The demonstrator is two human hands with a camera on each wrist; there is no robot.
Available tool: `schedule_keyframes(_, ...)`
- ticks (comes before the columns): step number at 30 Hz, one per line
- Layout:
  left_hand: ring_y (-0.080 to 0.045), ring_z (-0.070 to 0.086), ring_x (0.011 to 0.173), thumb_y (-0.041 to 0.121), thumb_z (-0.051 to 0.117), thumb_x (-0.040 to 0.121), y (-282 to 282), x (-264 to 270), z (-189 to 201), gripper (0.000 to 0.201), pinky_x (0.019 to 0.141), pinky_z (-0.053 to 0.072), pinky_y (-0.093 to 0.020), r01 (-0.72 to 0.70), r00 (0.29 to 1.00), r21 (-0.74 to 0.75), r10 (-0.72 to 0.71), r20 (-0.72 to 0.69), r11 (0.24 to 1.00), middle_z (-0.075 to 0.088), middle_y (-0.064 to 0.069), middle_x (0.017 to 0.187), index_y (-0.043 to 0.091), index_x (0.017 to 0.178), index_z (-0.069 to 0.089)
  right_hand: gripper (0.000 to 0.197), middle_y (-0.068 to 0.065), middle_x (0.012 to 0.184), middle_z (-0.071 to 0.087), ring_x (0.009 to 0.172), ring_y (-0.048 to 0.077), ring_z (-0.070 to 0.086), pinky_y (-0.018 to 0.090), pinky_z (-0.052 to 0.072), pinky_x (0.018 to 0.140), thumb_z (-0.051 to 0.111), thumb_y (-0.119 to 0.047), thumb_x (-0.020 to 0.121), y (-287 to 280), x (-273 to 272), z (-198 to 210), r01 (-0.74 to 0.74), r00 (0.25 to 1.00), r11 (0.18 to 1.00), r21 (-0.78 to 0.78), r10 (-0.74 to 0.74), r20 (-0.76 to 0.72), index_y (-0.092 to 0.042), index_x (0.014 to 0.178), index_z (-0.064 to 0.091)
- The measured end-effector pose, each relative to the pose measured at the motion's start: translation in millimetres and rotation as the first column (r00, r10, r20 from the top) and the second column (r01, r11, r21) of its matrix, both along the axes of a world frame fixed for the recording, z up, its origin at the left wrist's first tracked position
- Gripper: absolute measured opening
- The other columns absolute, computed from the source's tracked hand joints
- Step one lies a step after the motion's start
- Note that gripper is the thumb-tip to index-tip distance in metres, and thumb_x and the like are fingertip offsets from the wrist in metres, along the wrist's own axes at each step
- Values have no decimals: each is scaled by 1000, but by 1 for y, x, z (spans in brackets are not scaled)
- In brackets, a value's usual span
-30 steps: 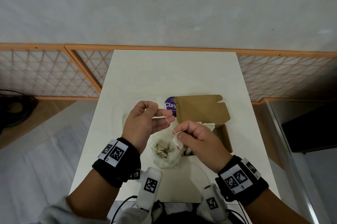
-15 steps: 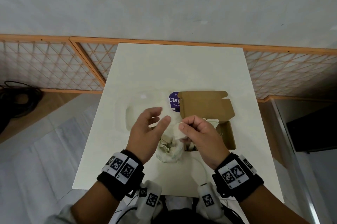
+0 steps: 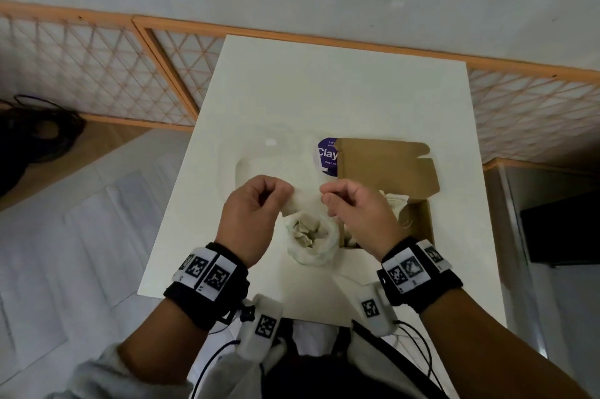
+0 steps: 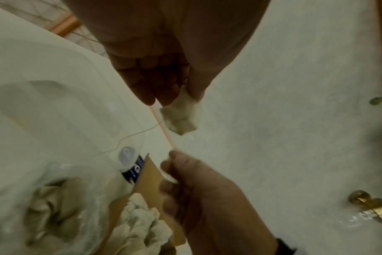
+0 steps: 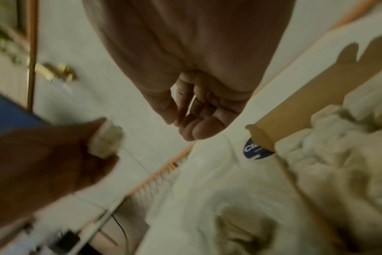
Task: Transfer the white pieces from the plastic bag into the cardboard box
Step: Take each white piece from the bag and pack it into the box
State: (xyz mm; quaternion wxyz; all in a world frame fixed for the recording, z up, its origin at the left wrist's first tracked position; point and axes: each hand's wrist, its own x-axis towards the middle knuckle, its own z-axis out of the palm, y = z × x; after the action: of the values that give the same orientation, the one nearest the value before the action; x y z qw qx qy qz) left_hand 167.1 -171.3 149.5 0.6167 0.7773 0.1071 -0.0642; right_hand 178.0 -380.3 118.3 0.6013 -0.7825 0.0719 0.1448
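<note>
My left hand pinches a small white piece between thumb and fingers, just above the open plastic bag. A thin thread hangs from the piece. More white pieces lie inside the bag. My right hand hovers close beside it, fingers curled and thumb against forefinger; in the right wrist view I see nothing in that pinch. The open cardboard box sits right of the bag, lid flap folded back, with crumpled white material inside.
A round purple "Clay" label peeks out behind the box flap. A clear plastic tray lies left of it on the white table. Wooden lattice screens flank the table; black cables lie on the floor at left.
Both hands rose above the bag and drew slightly apart. The left hand, open half a second ago, now pinches the white piece; the right hand has let go of it.
</note>
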Motion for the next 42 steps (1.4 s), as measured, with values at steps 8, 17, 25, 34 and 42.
schedule_keyframes(8, -10, 68, 76, 21, 64, 101, 28, -21, -21, 15, 76, 56, -29, -52, 994, 53, 57, -94, 997, 77, 2, 87, 18, 88, 72, 19, -1, 86, 66, 84, 23, 63, 38, 51, 75, 58, -29, 100, 20, -5, -80, -456, 889, 717, -528, 400, -225, -19, 87, 67)
schedule_keyframes(17, -3, 66, 74, 17, 65, 101, 42, -31, -28, 15, 67, 49, -11, -2, 992, 104, 15, -122, 995, 76, 2, 86, 19, 86, 70, 24, -2, 86, 65, 78, 22, 62, 32, 49, 67, 55, -40, 100, 48, -5, -118, -445, 884, 570, -691, 402, -237, -21, 90, 66)
schedule_keyframes(25, -5, 65, 73, 20, 65, 101, 45, -27, -29, 16, 65, 48, -10, 29, 992, 117, -15, -124, 993, 76, 2, 84, 20, 86, 70, 25, -7, 76, 61, 74, 19, 60, 36, 51, 70, 61, -36, 100, 29, -9, -98, -347, 938, 781, -520, 283, -200, -30, 77, 57)
schedule_keyframes(34, -8, 64, 74, 20, 66, 100, 28, -18, -18, 17, 67, 49, -14, 121, 989, 45, -117, -90, 992, 74, 0, 83, 19, 83, 70, 27, -7, 70, 59, 69, 15, 61, 41, 63, 77, 55, -33, 108, -19, -26, -4, -61, 992, 996, -70, 53, -114, -15, 90, 64)
schedule_keyframes(42, -4, 71, 99, 15, 69, 98, -9, -7, 21, 14, 76, 52, -11, 371, 928, -181, -373, 21, 911, 73, 5, 118, 9, 86, 72, 32, -2, 74, 66, 67, 18, 56, 29, 48, 67, 51, -32, 109, -31, -34, 67, 44, 999, 997, 62, -45, 10, -6, 95, 63)
